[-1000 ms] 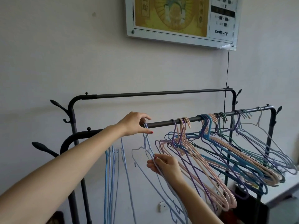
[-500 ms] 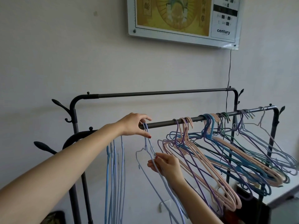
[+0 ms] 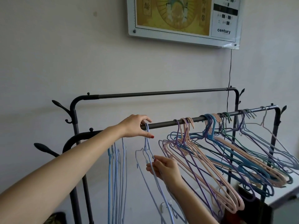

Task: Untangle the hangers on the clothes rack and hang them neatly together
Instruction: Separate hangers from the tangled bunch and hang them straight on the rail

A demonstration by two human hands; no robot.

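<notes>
Left hand (image 3: 136, 126) at the front rail (image 3: 169, 124), thumb and fingers pinching the hook of a pale blue hanger (image 3: 148, 152). Right hand (image 3: 165, 167) lower, grip closed on that hanger's shoulder wire. Sorted blue hangers (image 3: 116, 175) hang straight near the rail's left end. Tangled bunch (image 3: 226, 151), pink, purple, blue and green, crowds the rail's right half, splayed outward, just beside the right hand. Back rail (image 3: 161, 93) bare. Wall panel (image 3: 182, 18) above reads "century"; a cord (image 3: 229, 70) drops from it behind the rack.
</notes>
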